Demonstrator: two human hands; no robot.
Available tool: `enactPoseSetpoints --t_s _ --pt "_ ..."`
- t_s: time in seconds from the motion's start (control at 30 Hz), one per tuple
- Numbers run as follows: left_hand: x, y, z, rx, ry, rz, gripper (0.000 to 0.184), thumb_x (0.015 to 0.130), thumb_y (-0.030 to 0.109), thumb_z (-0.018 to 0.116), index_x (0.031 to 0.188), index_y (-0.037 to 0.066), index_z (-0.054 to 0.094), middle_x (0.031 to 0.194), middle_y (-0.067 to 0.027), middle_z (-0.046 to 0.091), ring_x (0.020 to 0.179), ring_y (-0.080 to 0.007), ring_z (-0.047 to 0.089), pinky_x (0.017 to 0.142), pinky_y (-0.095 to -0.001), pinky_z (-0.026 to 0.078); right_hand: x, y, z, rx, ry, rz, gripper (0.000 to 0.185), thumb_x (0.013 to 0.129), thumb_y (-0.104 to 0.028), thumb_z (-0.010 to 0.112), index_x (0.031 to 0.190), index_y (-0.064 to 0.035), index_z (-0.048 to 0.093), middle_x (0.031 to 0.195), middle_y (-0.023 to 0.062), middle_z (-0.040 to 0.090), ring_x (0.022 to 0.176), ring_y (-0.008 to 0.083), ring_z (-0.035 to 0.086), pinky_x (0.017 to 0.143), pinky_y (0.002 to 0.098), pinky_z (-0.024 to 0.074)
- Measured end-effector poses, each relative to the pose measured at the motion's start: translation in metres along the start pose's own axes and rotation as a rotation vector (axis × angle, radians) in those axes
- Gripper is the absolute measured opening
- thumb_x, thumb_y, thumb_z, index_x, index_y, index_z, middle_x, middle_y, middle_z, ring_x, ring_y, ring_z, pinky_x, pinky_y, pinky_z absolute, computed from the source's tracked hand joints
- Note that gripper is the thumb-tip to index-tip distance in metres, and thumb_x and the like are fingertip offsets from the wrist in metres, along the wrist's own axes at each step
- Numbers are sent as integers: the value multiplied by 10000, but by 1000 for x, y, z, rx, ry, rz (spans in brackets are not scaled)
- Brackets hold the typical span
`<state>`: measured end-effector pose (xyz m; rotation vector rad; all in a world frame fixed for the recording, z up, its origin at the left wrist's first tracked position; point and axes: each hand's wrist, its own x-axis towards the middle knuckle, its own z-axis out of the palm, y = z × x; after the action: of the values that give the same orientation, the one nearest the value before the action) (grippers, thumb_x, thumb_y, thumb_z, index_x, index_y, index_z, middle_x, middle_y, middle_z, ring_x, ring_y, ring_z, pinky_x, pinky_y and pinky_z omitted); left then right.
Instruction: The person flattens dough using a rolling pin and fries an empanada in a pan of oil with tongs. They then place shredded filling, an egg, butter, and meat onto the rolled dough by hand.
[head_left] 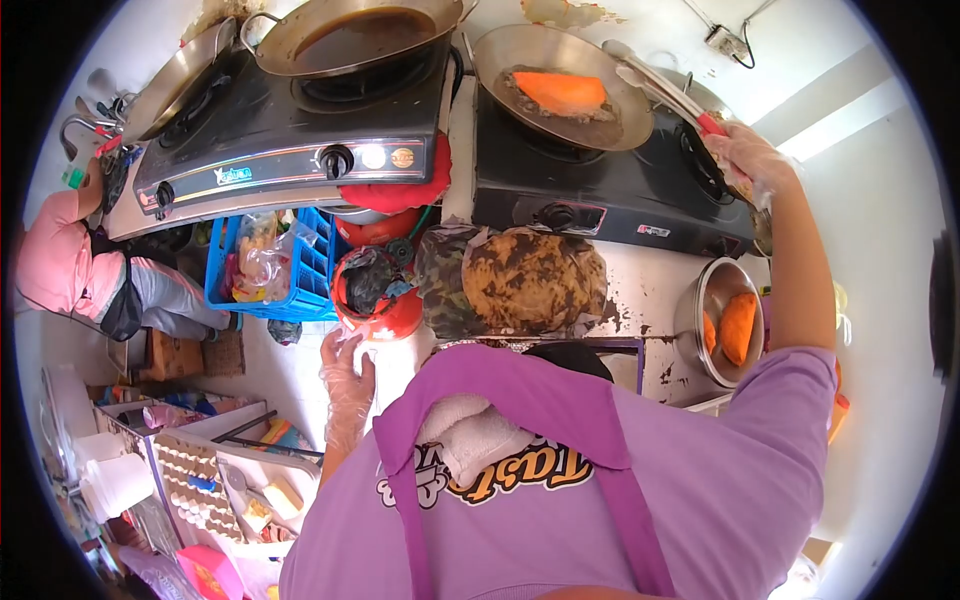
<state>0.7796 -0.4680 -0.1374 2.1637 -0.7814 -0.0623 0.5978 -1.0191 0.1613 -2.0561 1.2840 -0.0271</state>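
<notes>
My right hand [750, 160], in a clear plastic glove, grips metal tongs [668, 92] with a red handle. The tongs reach over the right rim of a frying pan [632, 118] on the right stove. In the pan's oil lies an orange half-moon pastry [562, 92], apart from the tongs' visible end. A metal bowl [688, 325] below my right arm holds orange pastries [738, 328]. My left hand [346, 385], also in a clear glove, hangs low with its fingers apart, just below a red-orange container [385, 322] lined with a black bag. It holds nothing.
A wide pan of dark oil [365, 35] stands on the left stove [290, 130], with another pan [165, 95] beside it. Below are a blue crate [310, 265] and a stained camouflage cloth [535, 285]. Egg trays [200, 485] lie lower left. Another person [70, 250] is at far left.
</notes>
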Motion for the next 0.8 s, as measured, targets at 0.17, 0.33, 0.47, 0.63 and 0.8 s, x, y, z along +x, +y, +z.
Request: enactPoseSetpoints --t_s 0.17,0.33,0.47,0.63,0.8 --pt "-1 4 2 10 -26 3 433 717 -21 633 1126 112 585 1252 -175 403 1170 -361 442 953 -414 403 64 4 8 -428 120 -93 195 865 -245 583 1003 -107 580 697 45 515 518 151 491 490 298 409" --pt "-6 12 0 38 -51 -26 429 713 -14 639 1122 105 586 1257 -178 402 1167 -359 447 942 -419 414 112 -9 -1 -1000 268 -456 183 873 -172 538 1006 -55 583 694 30 547 520 156 501 480 348 424" --pt "-13 12 1 54 -68 -34 417 722 -2 626 1125 96 583 1258 -176 400 1108 -343 478 911 -413 430 87 -42 -7 -768 86 -176 222 864 -177 548 1052 -69 594 681 35 546 497 149 495 451 320 412" --pt "-25 9 7 76 -28 -13 408 734 10 609 1132 93 579 1268 -172 388 1048 -326 512 888 -401 442 68 -40 -31 -492 -75 48 241 852 -209 582 1052 -76 603 612 4 513 431 82 408 375 232 312" --pt "-29 7 14 65 -24 -73 407 737 15 606 1134 98 577 1271 -170 383 1058 -323 506 890 -400 441 51 -22 -44 -369 -138 -20 318 842 -313 601 1039 -64 620 637 0 536 439 80 434 387 240 304"
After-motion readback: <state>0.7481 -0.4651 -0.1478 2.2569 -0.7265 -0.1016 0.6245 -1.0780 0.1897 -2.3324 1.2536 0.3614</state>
